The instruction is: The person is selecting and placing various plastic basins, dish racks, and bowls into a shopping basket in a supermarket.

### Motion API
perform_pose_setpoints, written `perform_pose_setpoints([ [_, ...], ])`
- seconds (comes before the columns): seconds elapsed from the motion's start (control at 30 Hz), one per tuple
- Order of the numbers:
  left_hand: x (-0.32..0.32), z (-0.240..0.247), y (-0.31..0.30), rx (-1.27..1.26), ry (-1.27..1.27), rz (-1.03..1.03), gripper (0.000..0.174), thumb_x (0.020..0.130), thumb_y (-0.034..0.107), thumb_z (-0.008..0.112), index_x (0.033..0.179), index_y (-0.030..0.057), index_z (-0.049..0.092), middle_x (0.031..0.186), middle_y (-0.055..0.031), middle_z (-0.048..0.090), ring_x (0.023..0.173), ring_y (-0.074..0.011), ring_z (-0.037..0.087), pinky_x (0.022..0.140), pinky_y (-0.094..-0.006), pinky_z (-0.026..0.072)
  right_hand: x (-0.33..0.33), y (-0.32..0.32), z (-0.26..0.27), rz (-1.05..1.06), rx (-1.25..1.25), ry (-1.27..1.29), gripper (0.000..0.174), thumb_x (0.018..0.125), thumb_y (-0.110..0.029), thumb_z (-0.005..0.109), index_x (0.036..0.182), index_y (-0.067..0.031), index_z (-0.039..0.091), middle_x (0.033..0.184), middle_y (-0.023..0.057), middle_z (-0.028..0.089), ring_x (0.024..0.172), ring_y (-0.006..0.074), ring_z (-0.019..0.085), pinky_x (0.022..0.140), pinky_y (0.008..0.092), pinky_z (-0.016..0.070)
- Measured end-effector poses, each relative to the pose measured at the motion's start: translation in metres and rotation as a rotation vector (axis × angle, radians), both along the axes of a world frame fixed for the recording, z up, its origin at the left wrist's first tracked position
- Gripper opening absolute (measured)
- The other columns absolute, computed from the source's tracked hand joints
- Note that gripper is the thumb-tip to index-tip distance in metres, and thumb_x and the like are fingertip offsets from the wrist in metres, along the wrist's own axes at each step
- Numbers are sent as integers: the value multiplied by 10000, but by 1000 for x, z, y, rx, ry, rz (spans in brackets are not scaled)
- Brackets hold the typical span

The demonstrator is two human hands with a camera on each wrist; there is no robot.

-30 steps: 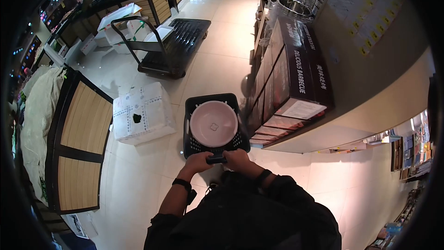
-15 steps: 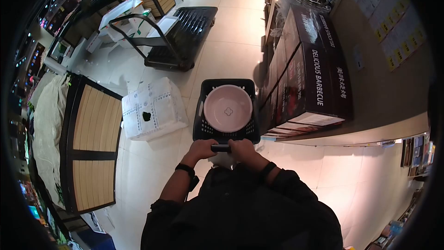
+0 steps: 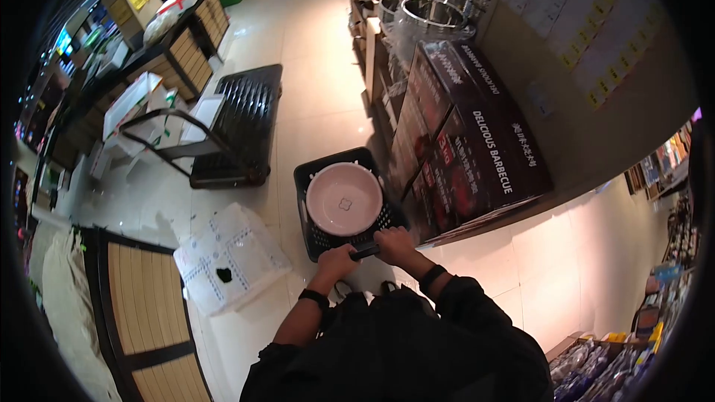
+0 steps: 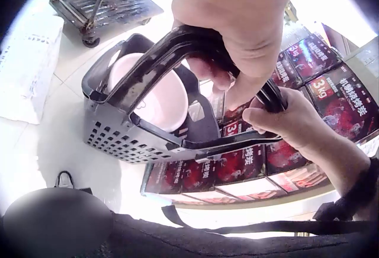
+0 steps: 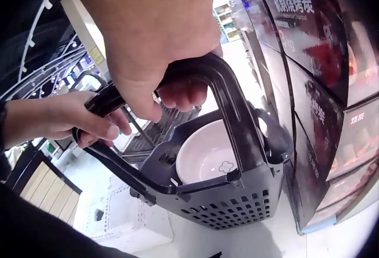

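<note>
Head view: from where I'm standing, the left hand (image 3: 337,261) and right hand (image 3: 395,245) both grip the black handle (image 3: 365,252), fingers curled closed round it, the left at its 8 o'clock end and the right at its 2 o'clock end. The black basket (image 3: 320,243) lies just beyond them, its long axis running roughly 11 to 5 o'clock, with the pink basin (image 3: 344,197) sitting inside it. Barbecue boxes (image 3: 484,138) stand at 1 to 2 o'clock, nearer the right hand; a white wrapped carton (image 3: 232,257) sits towards 9, nearer the left.
</note>
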State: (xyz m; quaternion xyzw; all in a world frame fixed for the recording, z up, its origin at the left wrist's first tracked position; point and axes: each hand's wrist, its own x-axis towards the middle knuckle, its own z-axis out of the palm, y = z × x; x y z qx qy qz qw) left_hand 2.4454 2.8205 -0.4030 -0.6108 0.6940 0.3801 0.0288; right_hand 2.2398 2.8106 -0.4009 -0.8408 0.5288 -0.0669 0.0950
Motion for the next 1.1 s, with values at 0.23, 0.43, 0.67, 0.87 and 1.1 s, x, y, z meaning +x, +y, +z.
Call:
perform_pose_setpoints([
  [0.23, 4, -8, -51, 40, 29, -20, 418, 745, 471, 698, 1068, 206, 670, 973, -83, 718, 962, -294, 677, 860, -404, 524, 11, -44, -7, -106, -20, 68, 228, 670, -272, 714, 779, -109, 596, 801, 79, 616, 812, 298, 618, 693, 444, 454],
  [0.43, 19, -5, -76, 23, 47, -15, 392, 739, 452, 697, 1035, 194, 678, 963, -89, 717, 943, -304, 677, 838, -417, 528, 25, -67, 1, -115, 26, 77, 253, 673, -272, 720, 802, -95, 594, 826, 89, 623, 830, 309, 618, 699, 454, 452],
  [0.67, 27, -10, -125, 7, 29, -27, 374, 726, 437, 700, 1008, 193, 685, 932, -99, 715, 919, -304, 681, 815, -417, 532, 34, -109, -5, -134, -35, 11, 195, 643, -198, 706, 773, -108, 591, 771, 80, 610, 800, 291, 617, 677, 431, 449],
  [0.87, 31, -17, -172, 16, -35, -50, 358, 744, 434, 677, 1013, 199, 685, 935, -97, 716, 922, -301, 681, 822, -418, 533, 37, -154, -13, -134, 4, -34, 189, 632, -193, 702, 763, -114, 590, 771, 73, 611, 791, 281, 615, 683, 419, 445],
  [1.1, 39, -12, -217, 8, -32, -48, 346, 734, 411, 674, 1003, 194, 686, 921, -101, 714, 902, -304, 680, 808, -414, 532, 44, -198, -17, -160, -37, -79, 189, 641, -200, 697, 772, -110, 594, 765, 69, 603, 785, 277, 613, 685, 418, 446],
])
